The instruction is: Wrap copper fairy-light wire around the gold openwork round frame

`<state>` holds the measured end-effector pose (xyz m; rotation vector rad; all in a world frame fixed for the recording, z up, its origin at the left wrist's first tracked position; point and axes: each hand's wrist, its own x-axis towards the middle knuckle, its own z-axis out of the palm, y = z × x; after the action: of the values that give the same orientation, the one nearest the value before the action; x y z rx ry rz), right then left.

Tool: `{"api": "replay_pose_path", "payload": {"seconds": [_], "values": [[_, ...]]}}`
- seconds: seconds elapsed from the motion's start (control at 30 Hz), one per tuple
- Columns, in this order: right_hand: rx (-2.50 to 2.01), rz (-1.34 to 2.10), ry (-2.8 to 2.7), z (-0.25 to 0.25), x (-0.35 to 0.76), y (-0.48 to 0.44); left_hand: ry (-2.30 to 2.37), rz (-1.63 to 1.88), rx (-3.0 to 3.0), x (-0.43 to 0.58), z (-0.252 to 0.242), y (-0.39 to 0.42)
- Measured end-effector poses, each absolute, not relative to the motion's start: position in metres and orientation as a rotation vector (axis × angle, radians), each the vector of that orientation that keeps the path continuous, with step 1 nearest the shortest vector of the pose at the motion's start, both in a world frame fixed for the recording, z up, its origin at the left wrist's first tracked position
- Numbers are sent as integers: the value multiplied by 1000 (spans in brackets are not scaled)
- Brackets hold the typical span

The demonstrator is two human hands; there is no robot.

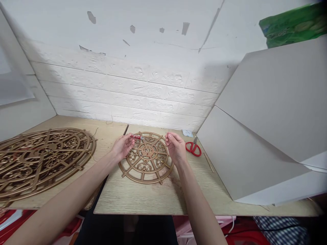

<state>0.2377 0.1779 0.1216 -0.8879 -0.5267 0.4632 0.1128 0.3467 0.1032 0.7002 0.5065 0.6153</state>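
Observation:
My left hand [122,147] is closed around a slim red tool [136,136] with a round metal end pointing right. A thin dark wire or thread curves down beside those fingers. My right hand [176,147] is raised in a pinch, and a tiny bit of something shows at its fingertips, too small to name. Below both hands lies a round gold openwork ornament [144,181] with spokes, scrolls and a solid centre, flat on the table. Red-handled scissors [193,149] rest to the right of my right hand.
On the left is a stack of larger gold openwork rounds [51,163] with loose wires. White cardboard boxes [230,156] stand at right, under a green packet [293,25]. A small pale packet [187,133] lies by the white brick-patterned wall [153,81]. A thin stick [208,161] lies near the boxes.

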Motion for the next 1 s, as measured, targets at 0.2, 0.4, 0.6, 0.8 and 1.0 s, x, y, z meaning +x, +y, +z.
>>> {"api": "replay_pose_path", "payload": {"seconds": [0.2, 0.4, 0.6, 0.8, 1.0], "values": [[-854, 467, -543, 122, 239, 178, 527, 594, 684, 112, 106, 346], [-698, 669, -401, 123, 241, 174, 526, 588, 680, 111, 110, 344], [-634, 692, -401, 123, 242, 172, 556, 590, 634, 112, 107, 346], [-630, 717, -347, 124, 243, 171, 532, 589, 661, 113, 104, 344], [-663, 675, -362, 125, 246, 170, 563, 585, 634, 113, 105, 348]]}}
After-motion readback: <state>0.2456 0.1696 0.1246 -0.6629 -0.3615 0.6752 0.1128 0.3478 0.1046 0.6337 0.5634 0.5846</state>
